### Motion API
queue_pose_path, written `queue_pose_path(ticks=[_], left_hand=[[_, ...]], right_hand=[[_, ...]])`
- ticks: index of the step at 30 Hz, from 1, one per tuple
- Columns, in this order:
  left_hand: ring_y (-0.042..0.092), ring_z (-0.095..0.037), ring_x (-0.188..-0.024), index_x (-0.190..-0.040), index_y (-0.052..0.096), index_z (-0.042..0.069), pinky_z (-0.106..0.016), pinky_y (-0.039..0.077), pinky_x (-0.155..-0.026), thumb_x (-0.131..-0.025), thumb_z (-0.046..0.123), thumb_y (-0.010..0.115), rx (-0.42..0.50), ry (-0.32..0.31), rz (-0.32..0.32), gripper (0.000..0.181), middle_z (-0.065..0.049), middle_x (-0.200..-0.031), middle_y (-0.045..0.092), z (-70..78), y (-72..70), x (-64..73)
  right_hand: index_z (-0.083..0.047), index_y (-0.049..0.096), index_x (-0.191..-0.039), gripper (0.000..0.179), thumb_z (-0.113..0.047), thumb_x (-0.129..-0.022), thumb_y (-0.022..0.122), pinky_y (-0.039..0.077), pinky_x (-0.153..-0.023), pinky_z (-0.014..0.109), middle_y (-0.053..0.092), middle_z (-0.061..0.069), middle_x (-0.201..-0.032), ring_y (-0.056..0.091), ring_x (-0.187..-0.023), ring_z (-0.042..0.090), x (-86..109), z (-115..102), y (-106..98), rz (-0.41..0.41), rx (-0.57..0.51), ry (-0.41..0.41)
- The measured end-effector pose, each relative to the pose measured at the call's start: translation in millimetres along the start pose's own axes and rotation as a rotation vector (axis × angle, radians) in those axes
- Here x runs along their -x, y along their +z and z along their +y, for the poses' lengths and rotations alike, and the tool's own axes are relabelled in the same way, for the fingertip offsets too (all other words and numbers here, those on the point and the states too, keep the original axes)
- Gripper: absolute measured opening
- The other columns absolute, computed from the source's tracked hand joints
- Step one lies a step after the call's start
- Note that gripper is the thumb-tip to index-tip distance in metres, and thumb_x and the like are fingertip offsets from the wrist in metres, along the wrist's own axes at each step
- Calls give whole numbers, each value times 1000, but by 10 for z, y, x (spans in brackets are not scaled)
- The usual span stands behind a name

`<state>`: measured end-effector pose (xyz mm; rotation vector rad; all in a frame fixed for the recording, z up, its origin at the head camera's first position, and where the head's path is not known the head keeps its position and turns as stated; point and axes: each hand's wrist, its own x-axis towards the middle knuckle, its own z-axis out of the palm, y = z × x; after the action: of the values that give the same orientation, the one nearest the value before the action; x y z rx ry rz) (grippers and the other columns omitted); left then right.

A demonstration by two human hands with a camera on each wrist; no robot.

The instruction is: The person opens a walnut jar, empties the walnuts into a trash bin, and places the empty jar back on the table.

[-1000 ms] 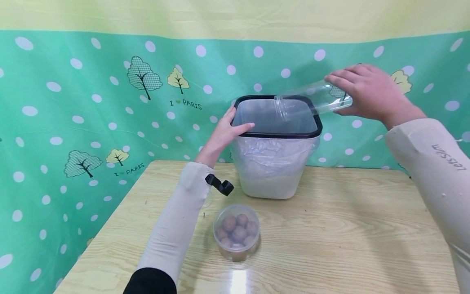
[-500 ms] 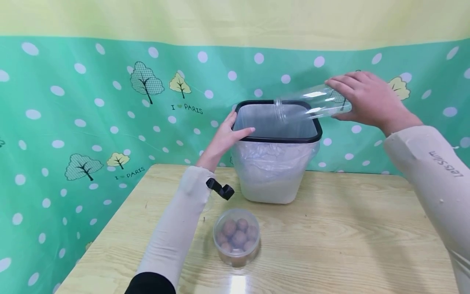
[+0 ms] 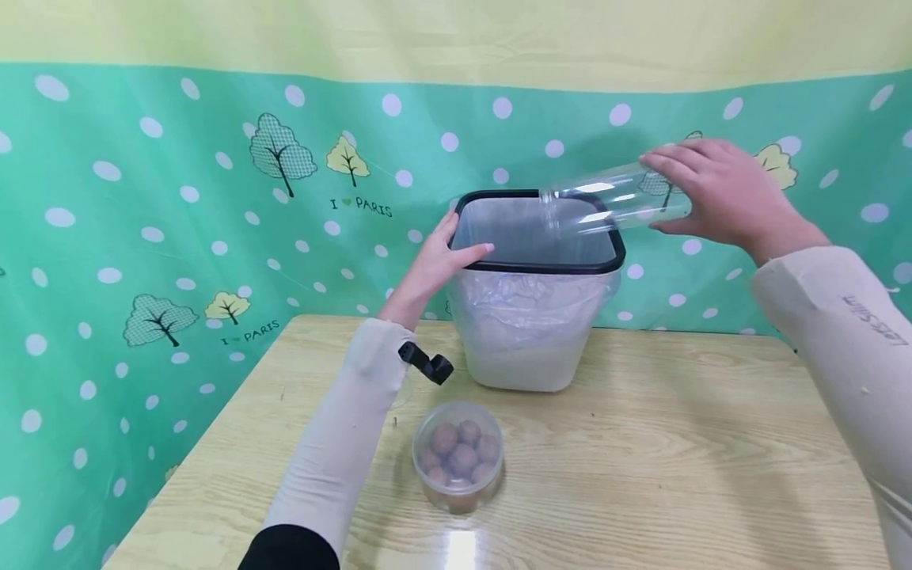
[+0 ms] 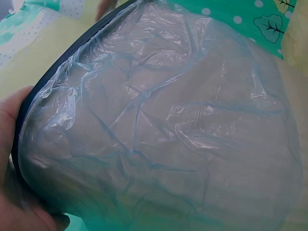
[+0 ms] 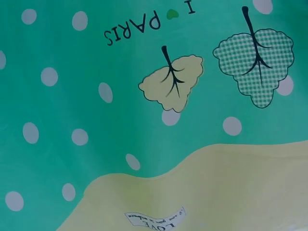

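Observation:
A white bin (image 3: 523,356) with a black rim and a crinkled clear liner stands at the back of the table. My left hand (image 3: 436,257) grips its left rim, thumb over the front edge. In the left wrist view the fingers and thumb hold the dark rim (image 4: 53,70), and the liner (image 4: 159,115) covers the bin's side. With my right hand (image 3: 730,194) I hold a clear jar (image 3: 616,198) near its base, almost level, its mouth over the bin's opening. No contents show in the jar. The right wrist view shows neither hand nor jar.
A lidded clear tub (image 3: 459,500) with several brown balls (image 3: 463,457) sits on the wooden table (image 3: 677,475) in front of the bin. Behind the table hangs a green dotted curtain (image 3: 235,229). A faint round clear thing lies by my left forearm.
The jar and my right hand have shifted slightly to the right over the bin. My left hand stays on the rim. The head view has tilted a little.

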<state>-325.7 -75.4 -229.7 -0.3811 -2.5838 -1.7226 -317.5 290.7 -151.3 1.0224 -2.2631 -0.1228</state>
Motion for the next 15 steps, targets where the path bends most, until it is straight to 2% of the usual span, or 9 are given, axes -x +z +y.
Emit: queue_pose_path(ticks=[3, 5, 6, 8, 11, 13, 15], left_hand=[[2, -10, -144, -152, 12, 15, -36, 13, -116, -83, 41, 69, 3, -1, 1, 93, 8, -159, 5, 2, -5, 3], [2, -11, -144, -152, 13, 15, -36, 13, -116, -83, 41, 69, 2, 3, 2, 93, 7, -159, 6, 4, -6, 5], [3, -11, -144, -152, 13, 15, -36, 13, -116, -83, 41, 69, 1, 3, 2, 93, 7, -159, 6, 5, -6, 5], [3, -11, -144, -152, 13, 14, -35, 13, -116, -83, 41, 69, -3, 5, 3, 93, 6, -159, 6, 2, -7, 6], [3, -11, -144, -152, 12, 14, -35, 12, -116, -83, 41, 69, -8, 6, 5, 94, 6, -159, 6, 1, -8, 4], [3, -11, -144, -152, 12, 14, -35, 12, -116, -83, 42, 69, -11, 4, 4, 94, 6, -159, 6, 1, -7, 0], [3, -11, -144, -152, 12, 14, -35, 13, -116, -83, 41, 69, -13, 4, 3, 94, 6, -159, 6, 1, -4, -1]], right_hand=[[-6, 43, -139, 91, -72, -78, 52, 30, -108, 49, 51, 20, -132, 44, -117, 42, 48, 17, 22, 17, -16, 18], [-6, 43, -140, 99, -81, -77, 29, 29, -108, 48, 51, 21, -132, 45, -117, 42, 80, 23, 32, 28, -14, 32], [-5, 43, -140, 102, -82, -75, 24, 30, -108, 49, 51, 21, -132, 45, -117, 43, 94, 21, 36, 32, -15, 41], [-5, 41, -141, 95, -76, -78, 46, 31, -107, 50, 50, 22, -133, 44, -117, 43, 123, 11, 33, 25, -22, 69], [-7, 37, -144, 91, -50, -74, 75, 35, -102, 55, 48, 22, -135, 43, -119, 43, 161, -19, 31, -17, -34, 167], [-7, 34, -146, 93, -30, -69, 82, 37, -97, 59, 46, 22, -137, 41, -122, 43, 189, -43, 32, -47, -50, 249], [-7, 33, -146, 94, -31, -70, 82, 38, -93, 63, 45, 22, -139, 39, -123, 43, 219, -60, 46, -64, -71, 327]])
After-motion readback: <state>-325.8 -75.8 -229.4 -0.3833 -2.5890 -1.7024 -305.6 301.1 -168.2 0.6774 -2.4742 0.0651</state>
